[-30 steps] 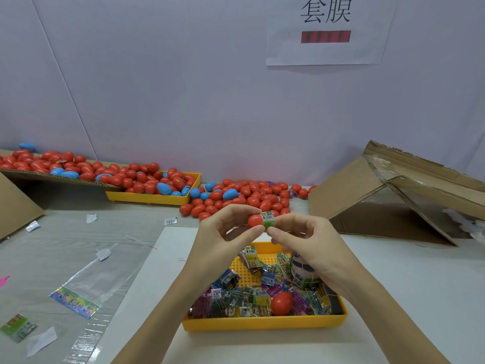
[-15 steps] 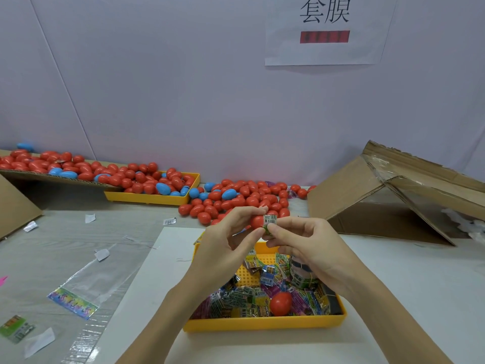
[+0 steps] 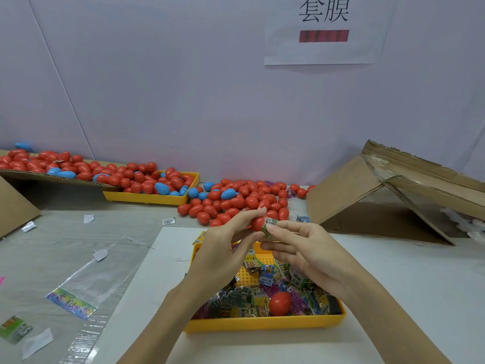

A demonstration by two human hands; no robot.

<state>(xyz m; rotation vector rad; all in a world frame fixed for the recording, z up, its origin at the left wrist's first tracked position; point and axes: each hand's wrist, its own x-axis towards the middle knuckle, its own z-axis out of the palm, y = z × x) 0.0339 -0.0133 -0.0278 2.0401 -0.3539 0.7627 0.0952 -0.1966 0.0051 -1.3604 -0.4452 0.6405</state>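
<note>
Left hand gripping small red plastic egg, fingers curling over top, thumb underneath. Right hand pinching green printed film sleeve between thumb and forefinger, other fingers hanging loose. Sleeve sitting on egg's right end, touching it. Egg hovering above far edge of yellow plastic tray, near loose pile of red and blue eggs.

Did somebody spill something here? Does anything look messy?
Yes. Loose eggs lie heaped on the table beside the far tray, not in it. The cardboard box lies tipped on its side, its top edge ragged. The left hand holds a red egg and the right hand pinches its sleeve; those look fine.
</note>
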